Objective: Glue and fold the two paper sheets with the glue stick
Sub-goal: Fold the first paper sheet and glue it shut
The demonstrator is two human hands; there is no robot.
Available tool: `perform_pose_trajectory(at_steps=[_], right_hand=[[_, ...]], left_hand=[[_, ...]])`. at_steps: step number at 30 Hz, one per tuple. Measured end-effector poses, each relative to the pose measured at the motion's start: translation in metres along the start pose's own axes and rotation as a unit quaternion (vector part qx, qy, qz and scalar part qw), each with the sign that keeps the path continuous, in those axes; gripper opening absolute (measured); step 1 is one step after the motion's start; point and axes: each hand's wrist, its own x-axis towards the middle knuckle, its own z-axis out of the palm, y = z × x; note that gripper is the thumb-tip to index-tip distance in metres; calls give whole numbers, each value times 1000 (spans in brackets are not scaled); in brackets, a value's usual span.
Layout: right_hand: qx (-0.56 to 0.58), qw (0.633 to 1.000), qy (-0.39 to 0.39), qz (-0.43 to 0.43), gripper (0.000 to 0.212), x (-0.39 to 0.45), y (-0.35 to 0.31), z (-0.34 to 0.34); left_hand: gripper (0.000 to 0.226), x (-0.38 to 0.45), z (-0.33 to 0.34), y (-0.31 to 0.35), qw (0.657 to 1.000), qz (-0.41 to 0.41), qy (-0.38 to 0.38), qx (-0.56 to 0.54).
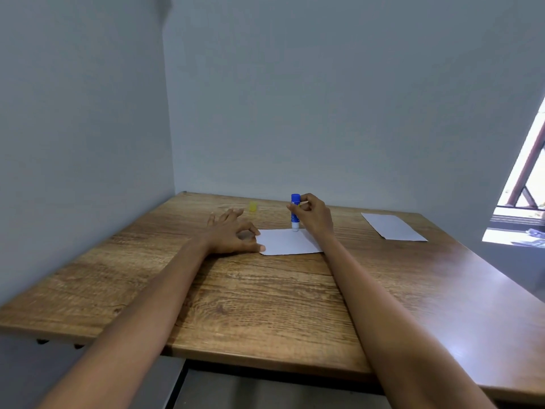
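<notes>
A white paper sheet (pixel 287 242) lies flat near the middle of the wooden table (pixel 236 305). My right hand (pixel 314 215) grips a blue glue stick (pixel 295 212) upright, its white tip touching the sheet's far edge. My left hand (pixel 233 231) rests on the table at the sheet's left edge, thumb and forefinger pressing on that edge, the other fingers spread. A second white sheet (pixel 392 227) lies apart at the far right. The glue stick's yellow cap (pixel 253 206) stands at the back of the table.
Grey walls close the table in at the left and the back. A window opening (pixel 522 208) is at the far right. The table's near edge runs across the bottom of the view.
</notes>
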Motion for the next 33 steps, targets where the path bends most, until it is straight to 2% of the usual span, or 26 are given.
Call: perform_pose_trajectory(at_steps=[7,16,24,30,33], right_hand=[[12,998,41,48,20,0,13,-18],[26,988,109,104,30,-1,16,-29],[34,987,124,96,29,-3,13,-28],[175,950,201,163,31,-4,15,-38],[182,955,182,149,25,-8,13,-40]], left_hand=[[48,-3,-1,0,1000,1,2,-13],[47,-2,0,-1,1000,2,1,-14],[47,-3,-1,0,1000,2,-1,-10],[45,-6,-3,3,999,-2,-11,-39],[43,-12,-9,8,992,-11,13,-125]])
